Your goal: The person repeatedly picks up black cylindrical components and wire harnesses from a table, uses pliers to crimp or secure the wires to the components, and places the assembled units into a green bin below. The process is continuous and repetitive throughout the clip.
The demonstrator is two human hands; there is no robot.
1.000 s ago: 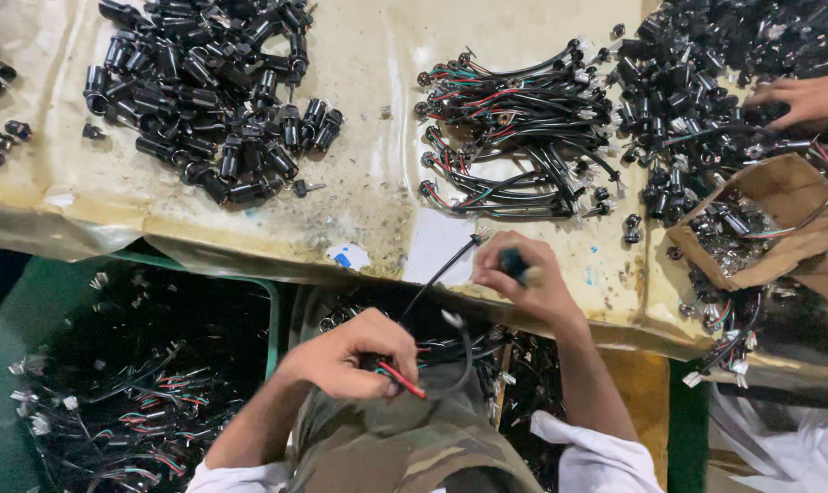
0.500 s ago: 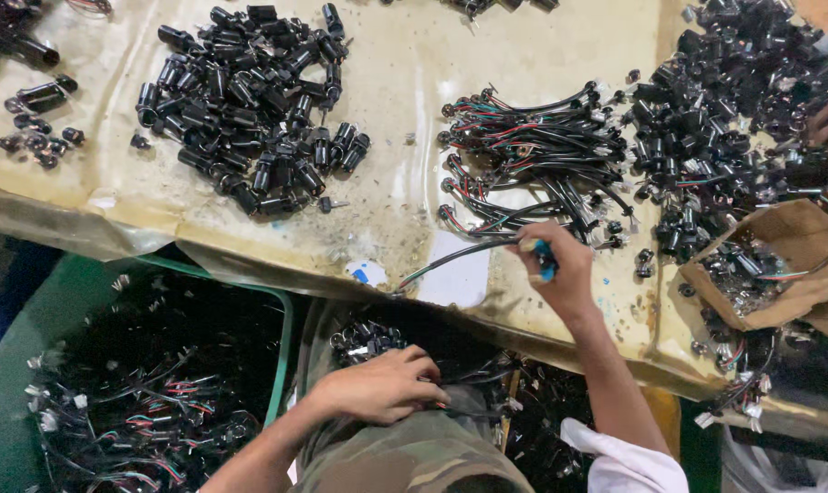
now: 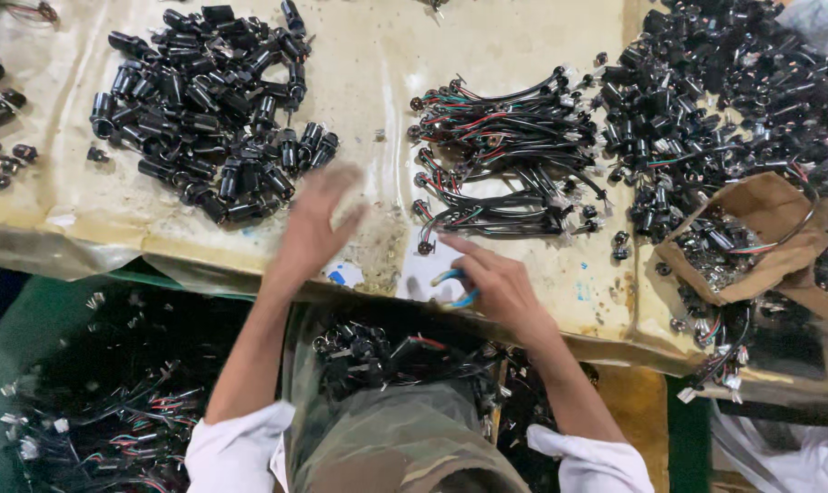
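Left hand (image 3: 314,219) blurred, fingers released, reaching toward 11 o'clock black connector pile (image 3: 209,110). Right hand (image 3: 492,283) grasping blue-handled tool (image 3: 455,286) on counter (image 3: 377,55).

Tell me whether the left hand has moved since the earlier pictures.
Yes. The left hand has risen from the lap, off the wires there, up onto the table, toward the heap of black cylinders; it is motion-blurred.

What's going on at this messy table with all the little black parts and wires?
A person sits at a plastic-covered table sorting small electrical parts. Their left hand, blurred, reaches toward a pile of black cylindrical connectors. Their right hand holds a small blue-handled tool next to a bundle of wired leads. More tangled wires lie in a green bin below, and a torn cardboard box sits to the right.
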